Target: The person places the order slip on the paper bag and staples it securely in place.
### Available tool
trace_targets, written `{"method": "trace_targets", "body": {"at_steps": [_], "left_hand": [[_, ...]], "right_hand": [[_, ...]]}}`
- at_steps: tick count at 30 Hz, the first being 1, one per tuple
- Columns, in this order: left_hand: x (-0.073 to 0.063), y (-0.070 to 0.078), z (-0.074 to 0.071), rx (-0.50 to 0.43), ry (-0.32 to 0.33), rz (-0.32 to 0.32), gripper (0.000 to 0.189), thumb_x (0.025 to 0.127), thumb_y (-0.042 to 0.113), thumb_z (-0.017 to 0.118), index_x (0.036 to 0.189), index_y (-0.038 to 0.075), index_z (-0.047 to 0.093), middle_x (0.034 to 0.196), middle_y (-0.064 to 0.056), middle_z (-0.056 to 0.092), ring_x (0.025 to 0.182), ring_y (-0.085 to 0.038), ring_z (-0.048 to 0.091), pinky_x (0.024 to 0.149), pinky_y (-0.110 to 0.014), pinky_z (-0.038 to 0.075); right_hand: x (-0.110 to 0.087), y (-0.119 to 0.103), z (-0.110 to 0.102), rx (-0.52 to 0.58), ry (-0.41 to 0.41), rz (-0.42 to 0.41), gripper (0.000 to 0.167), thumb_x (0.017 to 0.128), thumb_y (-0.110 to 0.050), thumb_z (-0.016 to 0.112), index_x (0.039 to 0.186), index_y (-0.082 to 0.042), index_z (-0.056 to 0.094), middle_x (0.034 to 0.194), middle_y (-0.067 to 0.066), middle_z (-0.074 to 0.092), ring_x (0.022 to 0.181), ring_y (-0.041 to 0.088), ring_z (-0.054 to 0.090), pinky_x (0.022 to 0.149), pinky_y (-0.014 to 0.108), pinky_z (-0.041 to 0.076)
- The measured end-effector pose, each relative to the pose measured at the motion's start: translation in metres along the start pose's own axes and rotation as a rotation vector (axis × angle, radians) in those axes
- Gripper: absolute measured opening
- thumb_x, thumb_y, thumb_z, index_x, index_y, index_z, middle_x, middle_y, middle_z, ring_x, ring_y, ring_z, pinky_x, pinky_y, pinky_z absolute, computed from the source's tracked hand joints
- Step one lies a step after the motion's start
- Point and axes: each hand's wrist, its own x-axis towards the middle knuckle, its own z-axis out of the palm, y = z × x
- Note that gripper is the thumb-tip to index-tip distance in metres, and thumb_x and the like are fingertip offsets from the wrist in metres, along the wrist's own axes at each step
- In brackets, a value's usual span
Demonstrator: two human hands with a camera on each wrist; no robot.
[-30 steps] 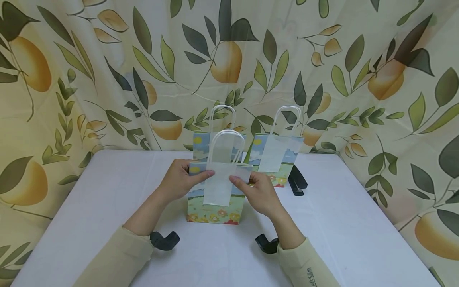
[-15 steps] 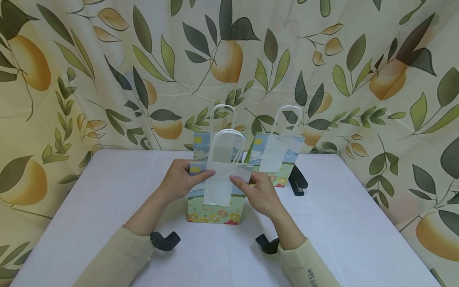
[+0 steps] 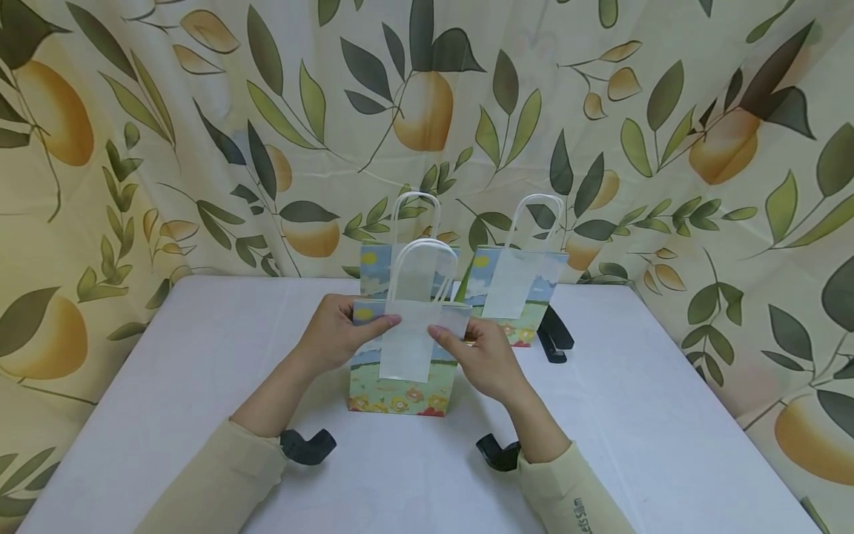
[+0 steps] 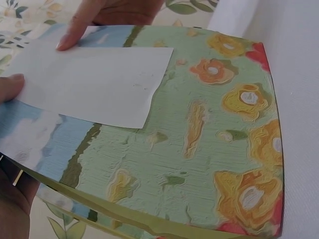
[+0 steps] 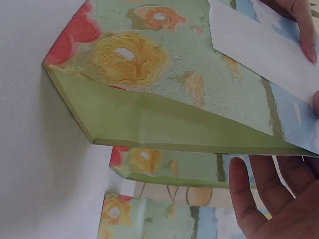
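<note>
A small paper gift bag (image 3: 400, 393) with a flower meadow print and white twisted handles stands upright at the middle of the table. A blank white paper strip (image 3: 404, 356) lies flat on its front, below the handles. My left hand (image 3: 336, 334) grips the bag's upper left side, thumb on the strip's left edge, fingers behind. On the upper right, my right hand (image 3: 487, 360) holds the bag likewise, its thumb at the strip's right edge. In the right wrist view several fingers (image 5: 264, 184) reach behind the bag, whose green side panel (image 5: 149, 122) is folded inward.
Behind stand two matching bags, one partly hidden bag (image 3: 375, 268) directly at the back and another bag (image 3: 534, 297) to the right. A black stapler (image 3: 554, 335) lies beside the right one. The white tablecloth (image 3: 200, 386) meets a fruit-patterned curtain (image 3: 267, 185).
</note>
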Motion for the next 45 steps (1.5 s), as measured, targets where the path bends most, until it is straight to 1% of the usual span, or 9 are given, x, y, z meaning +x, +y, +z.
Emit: {"method": "trace_targets", "body": {"at_steps": [5,15,27,29,32,34,36,41,45], "left_hand": [[0.001,0.0,0.001,-0.01,0.007,0.015,0.023,0.095,0.016,0.077,0.113,0.002,0.078,0.109,-0.014,0.079,0.093,-0.023,0.079,0.076,-0.036,0.064],[0.002,0.001,0.003,-0.014,0.015,0.011,0.024,0.094,0.016,0.078,0.112,0.001,0.078,0.11,-0.015,0.079,0.093,-0.023,0.079,0.076,-0.036,0.064],[0.001,0.001,0.004,-0.021,0.011,0.006,0.023,0.094,0.017,0.078,0.111,0.002,0.078,0.109,-0.014,0.079,0.093,-0.023,0.079,0.075,-0.036,0.064],[0.001,0.0,0.004,-0.017,0.012,0.01,0.022,0.094,0.017,0.078,0.11,0.002,0.079,0.108,-0.013,0.08,0.092,-0.022,0.079,0.074,-0.036,0.064],[0.0,-0.001,0.005,-0.015,0.012,0.016,0.021,0.094,0.017,0.078,0.108,0.003,0.08,0.108,-0.012,0.08,0.092,-0.021,0.079,0.074,-0.035,0.064],[0.0,0.0,0.005,-0.013,0.014,0.018,0.02,0.094,0.018,0.079,0.107,0.003,0.08,0.108,-0.012,0.08,0.092,-0.021,0.079,0.074,-0.035,0.064],[0.0,0.0,0.006,-0.006,0.017,0.022,0.02,0.093,0.018,0.079,0.107,0.003,0.08,0.109,-0.012,0.08,0.092,-0.021,0.079,0.074,-0.034,0.064],[-0.001,0.001,0.005,0.001,0.02,0.018,0.021,0.093,0.017,0.079,0.108,0.002,0.08,0.109,-0.013,0.079,0.093,-0.022,0.079,0.075,-0.034,0.064],[-0.002,0.001,0.005,-0.014,0.016,0.008,0.023,0.093,0.017,0.079,0.111,0.001,0.079,0.112,-0.014,0.079,0.096,-0.024,0.079,0.076,-0.034,0.064]], "right_hand": [[0.0,-0.001,-0.002,-0.006,0.004,0.0,0.033,0.102,-0.033,0.067,0.129,-0.014,0.071,0.124,0.006,0.076,0.107,0.021,0.075,0.089,0.034,0.061],[-0.002,-0.003,-0.01,-0.028,0.003,0.011,0.035,0.101,-0.032,0.069,0.132,-0.015,0.07,0.127,0.006,0.074,0.109,0.023,0.074,0.094,0.044,0.06],[-0.004,-0.003,-0.022,-0.121,0.054,0.008,0.029,0.1,-0.03,0.071,0.124,-0.014,0.074,0.116,0.005,0.076,0.104,0.025,0.068,0.088,0.041,0.055],[-0.004,-0.003,-0.025,-0.132,0.062,0.005,0.026,0.1,-0.029,0.071,0.12,-0.014,0.076,0.113,0.005,0.076,0.103,0.025,0.067,0.087,0.041,0.054],[-0.004,-0.004,-0.028,-0.153,0.085,-0.006,0.018,0.1,-0.029,0.071,0.106,-0.013,0.076,0.105,0.005,0.076,0.101,0.025,0.067,0.085,0.041,0.053],[-0.004,-0.004,-0.031,-0.166,0.101,-0.013,0.017,0.1,-0.029,0.071,0.098,-0.013,0.075,0.1,0.004,0.075,0.1,0.024,0.068,0.084,0.04,0.053],[-0.004,-0.004,-0.033,-0.173,0.113,-0.019,0.018,0.1,-0.029,0.07,0.095,-0.012,0.074,0.098,0.004,0.075,0.099,0.023,0.068,0.083,0.04,0.053],[-0.005,-0.004,-0.041,-0.176,0.129,-0.021,0.018,0.103,-0.026,0.067,0.102,-0.01,0.075,0.1,0.006,0.076,0.098,0.017,0.067,0.086,0.035,0.053],[-0.004,-0.004,-0.048,-0.149,0.131,-0.035,0.021,0.104,-0.023,0.066,0.105,-0.005,0.074,0.103,0.014,0.076,0.1,0.013,0.069,0.089,0.028,0.055]]}}
